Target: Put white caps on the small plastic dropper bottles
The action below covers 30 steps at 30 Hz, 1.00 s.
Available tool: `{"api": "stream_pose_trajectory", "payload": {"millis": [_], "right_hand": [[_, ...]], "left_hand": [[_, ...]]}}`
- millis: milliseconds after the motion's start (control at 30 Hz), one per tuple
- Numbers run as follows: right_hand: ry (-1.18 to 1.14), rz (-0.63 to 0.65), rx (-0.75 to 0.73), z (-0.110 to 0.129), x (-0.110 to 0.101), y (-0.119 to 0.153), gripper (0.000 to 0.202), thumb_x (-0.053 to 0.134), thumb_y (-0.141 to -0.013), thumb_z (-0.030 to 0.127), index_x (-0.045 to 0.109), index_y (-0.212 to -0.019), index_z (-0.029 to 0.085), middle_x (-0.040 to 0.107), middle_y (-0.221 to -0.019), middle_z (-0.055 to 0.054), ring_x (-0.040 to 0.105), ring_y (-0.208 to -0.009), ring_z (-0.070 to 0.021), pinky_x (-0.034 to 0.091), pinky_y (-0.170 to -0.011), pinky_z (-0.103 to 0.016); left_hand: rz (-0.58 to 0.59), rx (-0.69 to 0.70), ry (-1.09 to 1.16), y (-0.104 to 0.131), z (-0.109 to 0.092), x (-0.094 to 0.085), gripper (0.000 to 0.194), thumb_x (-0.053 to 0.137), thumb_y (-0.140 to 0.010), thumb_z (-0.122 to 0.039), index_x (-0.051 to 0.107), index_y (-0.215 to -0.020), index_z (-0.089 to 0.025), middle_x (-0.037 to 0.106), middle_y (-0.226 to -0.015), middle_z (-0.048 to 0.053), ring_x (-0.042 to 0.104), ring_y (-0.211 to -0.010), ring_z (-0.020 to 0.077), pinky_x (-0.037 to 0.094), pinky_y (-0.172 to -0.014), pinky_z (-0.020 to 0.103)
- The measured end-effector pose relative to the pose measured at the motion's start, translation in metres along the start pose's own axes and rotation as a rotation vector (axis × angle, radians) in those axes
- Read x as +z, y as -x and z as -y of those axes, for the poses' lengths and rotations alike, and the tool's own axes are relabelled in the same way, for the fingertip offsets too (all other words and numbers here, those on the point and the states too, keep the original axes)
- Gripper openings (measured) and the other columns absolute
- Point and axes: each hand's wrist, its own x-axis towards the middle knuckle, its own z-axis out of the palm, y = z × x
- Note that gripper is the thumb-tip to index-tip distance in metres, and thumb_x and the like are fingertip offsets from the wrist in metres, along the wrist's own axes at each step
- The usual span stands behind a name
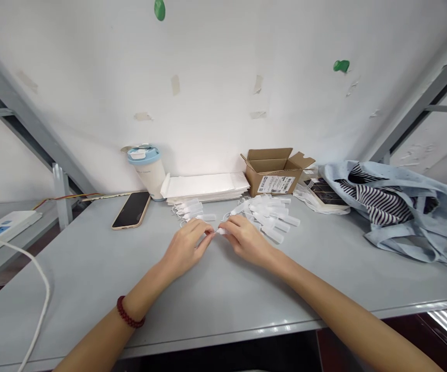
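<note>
My right hand (246, 236) is closed around a small translucent plastic squeeze bottle (221, 231), most of it hidden by the fingers. Its white nozzle end points left. My left hand (187, 243) pinches at the thin tip of that nozzle, thumb against fingertips; what exactly sits between them is too small to make out. Beyond the right hand lies a loose pile of similar bottles (272, 213), with white caps and thin loops. A smaller group of bottles (190, 208) lies just behind the left hand.
Along the wall stand a tilted-looking lidded cup (150, 173), a stack of white sheets or envelopes (207, 187) and an open cardboard box (275, 183). A phone (131, 210) lies at left, a blue cloth bag (397, 201) at right. A white cable (45, 289) crosses the left corner.
</note>
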Motion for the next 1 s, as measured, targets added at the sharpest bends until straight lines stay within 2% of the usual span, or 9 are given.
{"api": "stream_pose_trajectory", "payload": {"millis": [267, 467, 567, 700, 833, 1000], "right_hand": [[-0.004, 0.021, 0.009, 0.001, -0.005, -0.002, 0.025, 0.046, -0.082, 0.003, 0.064, -0.094, 0.015, 0.053, -0.077, -0.006, 0.049, -0.073, -0.017, 0.041, -0.068, -0.029], [-0.002, -0.004, 0.025, -0.006, -0.006, -0.004, 0.024, 0.051, -0.081, 0.006, 0.066, -0.097, 0.016, 0.056, -0.079, -0.006, 0.052, -0.074, -0.0171, 0.042, -0.068, -0.029], [-0.001, -0.084, 0.093, -0.016, -0.007, -0.004, 0.023, 0.052, -0.08, 0.007, 0.064, -0.097, 0.016, 0.059, -0.085, -0.008, 0.054, -0.079, -0.0184, 0.044, -0.072, -0.031], [0.002, -0.166, 0.261, -0.026, -0.012, -0.005, 0.014, 0.051, -0.084, 0.014, 0.061, -0.094, 0.015, 0.059, -0.088, -0.008, 0.055, -0.082, -0.0188, 0.045, -0.073, -0.031], [0.059, -0.069, 0.29, -0.025, -0.014, -0.005, 0.016, 0.052, -0.084, 0.016, 0.059, -0.098, 0.014, 0.058, -0.096, -0.011, 0.055, -0.089, -0.0208, 0.045, -0.077, -0.032], [0.237, 0.065, 0.241, -0.018, -0.012, -0.004, 0.02, 0.053, -0.084, 0.016, 0.058, -0.103, 0.014, 0.058, -0.104, -0.014, 0.052, -0.097, -0.0244, 0.042, -0.079, -0.035]], "left_hand": [[0.028, 0.033, 0.011, 0.0, -0.001, -0.002, 0.011, 0.046, -0.088, -0.017, 0.056, -0.086, -0.019, 0.061, -0.082, 0.004, 0.054, -0.08, 0.0171, 0.045, -0.073, 0.03], [0.022, 0.031, -0.018, -0.003, 0.002, -0.007, 0.014, 0.044, -0.089, -0.02, 0.057, -0.085, -0.019, 0.061, -0.081, 0.004, 0.054, -0.079, 0.0176, 0.044, -0.071, 0.03], [-0.025, -0.015, -0.079, -0.004, 0.011, -0.013, 0.015, 0.043, -0.09, -0.023, 0.057, -0.084, -0.019, 0.061, -0.081, 0.005, 0.055, -0.08, 0.0185, 0.044, -0.07, 0.03], [-0.117, -0.123, -0.211, -0.003, 0.029, -0.022, 0.018, 0.044, -0.089, -0.026, 0.059, -0.084, -0.018, 0.063, -0.081, 0.005, 0.056, -0.08, 0.0197, 0.042, -0.065, 0.028], [-0.147, -0.217, -0.284, -0.004, 0.043, -0.025, 0.02, 0.043, -0.088, -0.027, 0.06, -0.087, -0.018, 0.065, -0.084, 0.006, 0.056, -0.085, 0.0212, 0.042, -0.064, 0.028], [-0.064, -0.327, -0.314, -0.004, 0.047, -0.021, 0.026, 0.042, -0.086, -0.026, 0.059, -0.103, -0.017, 0.065, -0.084, 0.006, 0.057, -0.089, 0.0246, 0.043, -0.071, 0.033]]}}
